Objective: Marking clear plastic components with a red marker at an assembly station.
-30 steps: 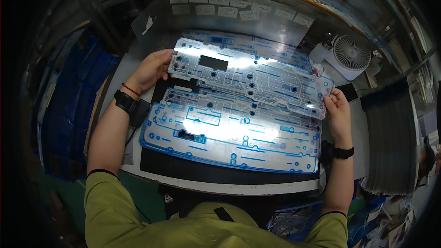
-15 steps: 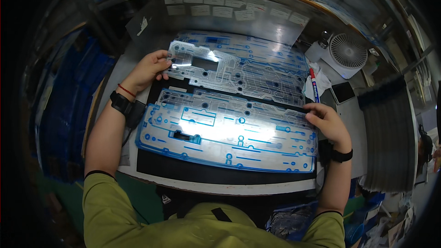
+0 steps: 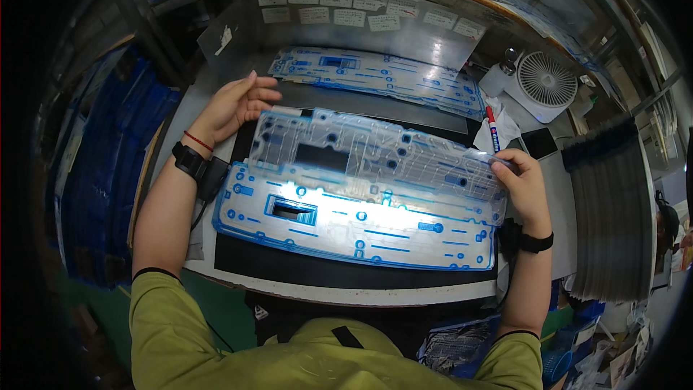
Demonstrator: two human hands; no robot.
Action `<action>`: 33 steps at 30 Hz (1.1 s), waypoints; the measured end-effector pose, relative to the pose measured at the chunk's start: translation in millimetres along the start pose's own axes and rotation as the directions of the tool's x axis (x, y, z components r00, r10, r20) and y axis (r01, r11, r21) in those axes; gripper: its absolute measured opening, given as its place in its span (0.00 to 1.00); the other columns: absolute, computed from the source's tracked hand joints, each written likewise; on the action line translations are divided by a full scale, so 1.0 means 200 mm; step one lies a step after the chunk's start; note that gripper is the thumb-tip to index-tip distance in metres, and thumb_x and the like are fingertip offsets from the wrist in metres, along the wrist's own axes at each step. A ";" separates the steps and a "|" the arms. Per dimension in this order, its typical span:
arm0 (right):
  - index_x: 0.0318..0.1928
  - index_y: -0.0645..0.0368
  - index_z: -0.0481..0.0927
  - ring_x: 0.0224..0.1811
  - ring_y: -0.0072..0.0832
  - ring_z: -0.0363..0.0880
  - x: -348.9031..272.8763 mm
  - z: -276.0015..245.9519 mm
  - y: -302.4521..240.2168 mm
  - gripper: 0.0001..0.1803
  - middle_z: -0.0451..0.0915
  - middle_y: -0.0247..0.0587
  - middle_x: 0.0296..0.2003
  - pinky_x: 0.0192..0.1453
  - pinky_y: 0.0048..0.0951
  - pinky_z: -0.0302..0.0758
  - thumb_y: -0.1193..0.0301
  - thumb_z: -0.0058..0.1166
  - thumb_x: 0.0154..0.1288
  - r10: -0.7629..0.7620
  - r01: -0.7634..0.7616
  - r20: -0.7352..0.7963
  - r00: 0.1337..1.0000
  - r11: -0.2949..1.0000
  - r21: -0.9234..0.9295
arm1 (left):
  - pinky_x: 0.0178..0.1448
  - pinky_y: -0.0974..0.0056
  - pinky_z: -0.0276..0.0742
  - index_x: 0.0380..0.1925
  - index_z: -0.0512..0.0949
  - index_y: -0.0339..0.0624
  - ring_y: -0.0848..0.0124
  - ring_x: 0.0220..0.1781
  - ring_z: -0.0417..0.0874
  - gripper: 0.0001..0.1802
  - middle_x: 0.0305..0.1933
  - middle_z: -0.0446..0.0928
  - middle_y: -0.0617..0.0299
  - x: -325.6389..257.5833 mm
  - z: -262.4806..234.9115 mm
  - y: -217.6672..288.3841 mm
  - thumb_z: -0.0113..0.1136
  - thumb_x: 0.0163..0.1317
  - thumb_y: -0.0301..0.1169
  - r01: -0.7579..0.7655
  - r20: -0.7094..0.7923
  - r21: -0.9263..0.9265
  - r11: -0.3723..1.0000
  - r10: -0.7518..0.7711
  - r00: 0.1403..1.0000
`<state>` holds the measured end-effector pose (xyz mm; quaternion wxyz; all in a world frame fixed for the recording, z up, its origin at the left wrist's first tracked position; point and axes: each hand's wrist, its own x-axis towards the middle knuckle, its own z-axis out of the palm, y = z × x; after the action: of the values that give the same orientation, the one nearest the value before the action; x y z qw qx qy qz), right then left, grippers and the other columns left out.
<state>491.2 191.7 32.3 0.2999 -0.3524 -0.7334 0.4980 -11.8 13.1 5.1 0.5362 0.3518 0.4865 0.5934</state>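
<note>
My right hand (image 3: 523,184) pinches the right end of a clear plastic sheet (image 3: 375,155) printed with blue lines, and a red marker (image 3: 492,126) sticks up from the same hand. The sheet hangs slightly tilted over a similar blue-edged sheet (image 3: 346,227) that lies on a black mat (image 3: 310,267). My left hand (image 3: 234,105) is spread, fingers straight, with its fingertips at the sheet's upper left corner. A third sheet of the same kind (image 3: 375,76) lies further back on the table.
A small white fan (image 3: 545,83) stands at the back right, beside a dark flat device (image 3: 538,143). Blue stacked material (image 3: 101,173) fills the left side, and grey ribbed stacks (image 3: 606,209) the right. Paper labels (image 3: 346,16) line the metal back panel.
The clear sheet has come from the back toward me, over the near sheet. My left hand has opened from holding its left end to resting fingertips at the corner.
</note>
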 end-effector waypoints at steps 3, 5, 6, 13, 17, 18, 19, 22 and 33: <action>0.41 0.63 0.82 0.28 0.13 0.70 0.02 -0.02 0.02 0.07 0.77 0.27 0.27 0.32 0.17 0.67 0.74 0.61 0.64 0.028 -0.027 -0.037 0.999 1.000 0.012 | 0.36 0.76 0.81 0.56 0.72 0.30 0.77 0.36 0.84 0.22 0.40 0.82 0.57 0.00 -0.04 -0.02 0.51 0.73 0.38 0.099 0.175 0.088 0.991 -0.113 0.978; 0.42 0.63 0.82 0.27 0.13 0.70 0.02 -0.02 0.03 0.07 0.76 0.26 0.27 0.32 0.17 0.66 0.74 0.61 0.64 0.033 -0.033 -0.052 0.998 0.999 0.003 | 0.34 0.78 0.79 0.54 0.74 0.32 0.80 0.32 0.82 0.20 0.38 0.82 0.61 -0.01 -0.01 -0.03 0.54 0.72 0.37 0.059 0.153 0.206 0.977 -0.092 0.984; 0.42 0.63 0.82 0.27 0.13 0.70 0.02 -0.02 0.03 0.07 0.76 0.26 0.27 0.31 0.17 0.66 0.74 0.61 0.64 0.035 -0.035 -0.060 0.998 0.999 -0.002 | 0.32 0.78 0.78 0.52 0.75 0.33 0.81 0.30 0.81 0.19 0.37 0.82 0.62 -0.02 0.01 -0.03 0.55 0.71 0.37 0.040 0.143 0.265 0.963 -0.081 0.986; 0.45 0.62 0.81 0.26 0.11 0.69 0.04 -0.02 0.06 0.09 0.75 0.24 0.26 0.31 0.16 0.65 0.70 0.57 0.69 0.005 -0.004 -0.115 0.993 1.000 0.013 | 0.31 0.80 0.74 0.47 0.76 0.38 0.85 0.29 0.77 0.12 0.36 0.81 0.67 -0.01 0.01 -0.03 0.58 0.68 0.32 0.004 0.112 0.286 0.958 -0.038 0.993; 0.40 0.59 0.80 0.24 0.11 0.69 0.07 -0.06 0.09 0.10 0.75 0.24 0.25 0.29 0.15 0.65 0.66 0.52 0.73 0.060 -0.042 -0.107 0.992 0.985 0.165 | 0.33 0.81 0.74 0.48 0.76 0.39 0.85 0.30 0.77 0.12 0.37 0.80 0.68 0.00 0.00 -0.05 0.57 0.69 0.32 -0.038 0.037 0.239 0.970 0.030 0.999; 0.38 0.58 0.80 0.23 0.10 0.69 0.07 -0.09 0.11 0.11 0.75 0.24 0.25 0.28 0.15 0.65 0.65 0.51 0.74 0.066 -0.051 -0.074 0.995 0.980 0.191 | 0.33 0.81 0.74 0.48 0.76 0.39 0.85 0.31 0.77 0.12 0.38 0.80 0.68 0.00 0.00 -0.05 0.57 0.69 0.32 -0.041 0.037 0.235 0.971 0.033 0.999; 0.37 0.57 0.79 0.23 0.10 0.69 0.07 -0.07 0.11 0.10 0.76 0.24 0.25 0.28 0.14 0.65 0.65 0.51 0.74 0.076 -0.057 -0.090 0.993 0.979 0.193 | 0.33 0.81 0.74 0.48 0.76 0.40 0.85 0.31 0.77 0.12 0.38 0.80 0.68 0.00 0.01 -0.04 0.56 0.70 0.33 -0.039 0.032 0.233 0.972 0.033 0.999; 0.35 0.56 0.79 0.22 0.10 0.68 0.06 -0.04 0.08 0.10 0.77 0.24 0.25 0.27 0.14 0.64 0.65 0.51 0.74 0.093 -0.066 -0.128 0.987 0.978 0.197 | 0.34 0.80 0.74 0.49 0.76 0.40 0.85 0.32 0.77 0.12 0.38 0.80 0.69 -0.01 0.04 -0.03 0.55 0.71 0.34 -0.019 0.040 0.250 0.968 0.009 0.999; 0.35 0.57 0.79 0.22 0.10 0.67 0.06 -0.03 0.06 0.10 0.75 0.24 0.24 0.28 0.14 0.63 0.66 0.52 0.73 0.053 -0.025 -0.141 0.989 0.982 0.189 | 0.32 0.80 0.70 0.46 0.76 0.43 0.85 0.32 0.74 0.09 0.36 0.77 0.71 0.00 0.01 -0.04 0.55 0.70 0.34 -0.028 -0.008 0.253 0.967 0.031 0.999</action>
<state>492.7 208.0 23.6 0.3744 -0.3726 -0.6527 0.5431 -7.3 12.9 -2.3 0.4752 0.4209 0.5561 0.5364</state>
